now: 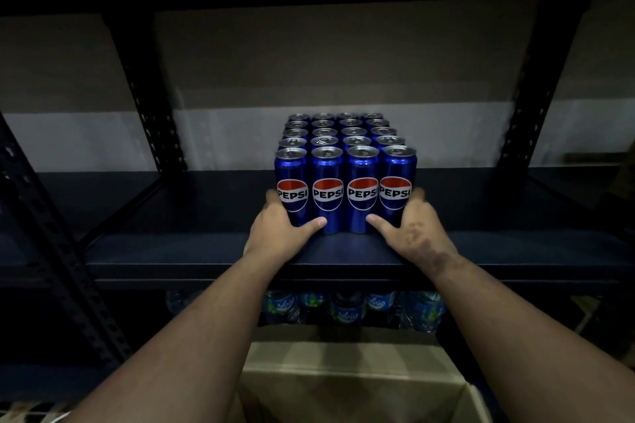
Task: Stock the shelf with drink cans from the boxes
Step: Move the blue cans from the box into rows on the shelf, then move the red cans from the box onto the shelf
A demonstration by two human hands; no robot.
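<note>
Two hands clamp the front row of a can block. Left hand [277,227] wraps the front-left can [291,186], fingers curled round its outer side, thumb stretched across the base toward the second can. Right hand [410,228] mirrors it on the front-right can [397,184], fingers round the outer side, thumb pointing in along the base of the third can.

Cans [345,161]: tall slim blue cans, silver tops with pull tabs, red-white-blue round PEPSI logo facing front. Four across, five rows deep, packed touching, all upright. Block stands on the dark metal shelf [171,247], near its front edge, roughly centred between the perforated uprights.

Below the shelf edge: row of plastic water bottles [347,307] with blue labels, blurred. Nearest the camera, an open cardboard box [343,371], between the forearms.
</note>
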